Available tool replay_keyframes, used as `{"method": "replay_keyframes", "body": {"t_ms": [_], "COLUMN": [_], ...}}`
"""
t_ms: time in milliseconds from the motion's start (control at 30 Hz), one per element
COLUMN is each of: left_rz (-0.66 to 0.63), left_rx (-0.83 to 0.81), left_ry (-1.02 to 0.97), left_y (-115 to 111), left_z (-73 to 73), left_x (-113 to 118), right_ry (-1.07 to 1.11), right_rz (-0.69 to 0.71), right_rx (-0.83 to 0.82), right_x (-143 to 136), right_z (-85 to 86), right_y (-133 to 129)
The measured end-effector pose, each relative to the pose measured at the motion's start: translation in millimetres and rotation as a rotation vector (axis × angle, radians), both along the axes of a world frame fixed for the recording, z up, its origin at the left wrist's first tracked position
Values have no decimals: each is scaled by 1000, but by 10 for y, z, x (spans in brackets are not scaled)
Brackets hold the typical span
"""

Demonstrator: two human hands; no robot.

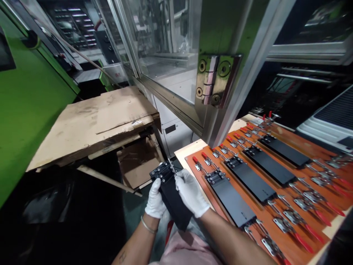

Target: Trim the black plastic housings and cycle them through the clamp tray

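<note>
A long black rectangular part [176,206] with small round fittings at its far end is held over my lap. My left hand [156,200], in a white glove, is closed around its left side, thumb on top. My right hand [191,193], also gloved, pinches a thin pale metal tool [172,166] whose tip lies against the fittings. Its exact kind cannot be made out. To the right, a similar dark panel [231,200] lies clamped on an orange fixture board [268,217].
More panels [249,180] lie on the board, with red-handled toggle clamps [281,224] at both ends. A framed glass door [165,48] with a metal hinge [213,81] hangs ahead. On the left stand a cardboard-topped table [91,117] and a green machine [24,84].
</note>
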State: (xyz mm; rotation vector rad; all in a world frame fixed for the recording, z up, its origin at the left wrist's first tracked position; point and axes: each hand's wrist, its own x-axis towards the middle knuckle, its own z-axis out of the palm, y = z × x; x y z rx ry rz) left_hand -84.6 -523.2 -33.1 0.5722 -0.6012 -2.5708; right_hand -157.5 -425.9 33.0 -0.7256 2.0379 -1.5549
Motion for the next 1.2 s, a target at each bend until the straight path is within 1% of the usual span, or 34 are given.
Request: {"method": "replay_keyframes", "body": {"t_ms": [33,100,167,233,267,300,367,433,500,533,633,667,733,800,867,967,1100,1133,1200], "left_rz": [31,82,68,45,61,95,164,152,124,134,199,188,150,159,205,224,254,237,156], "left_rx": [7,22,35,27,16,5,-3,2,-7,-15,-24,-21,-28,-37,-27,-17,-42,-44,-51], "left_ry": [-9,-23,-41,-53,-57,-63,-80,-100,-105,-105,-100,-97,-90,-84,-72,-65,-79,-72,-48], "left_y": [2,6,14,25,30,35,41,43,42,43,47,49,51,48,40,33,46,53,64], "left_z": [11,36,64,87,96,102,106,103,98,96,94,94,97,97,95,91,113,123,140], "left_x": [-10,-27,-39,-48,-54,-59,-68,-74,-78,-80,-84,-86,-95,-114,-142,-178,-183,-178,-168], "right_ry": [7,11,-14,-35,-33,-27,-34,-64,-78,-73,-85,-99,-114,-99,-118,-234,-280,-277,-274], "right_rz": [3,87,128,73,42,38,92,97,33,16,90,98,47,2,53,148,126,118,98], "right_rx": [2,-4,-15,-19,-16,-10,-8,-18,-25,-20,-14,-20,-31,-40,-63,-109,-117,-114,-104], "right_x": [9,32,49,58,63,69,83,94,98,100,98,96,96,109,133,155,123,107,76], "right_z": [10,29,42,50,54,61,79,97,109,110,91,78,48,27,29,57,45,28,-11], "right_y": [1,6,12,17,20,23,31,37,42,44,44,39,21,1,-9,-1,7,3,-7]}}
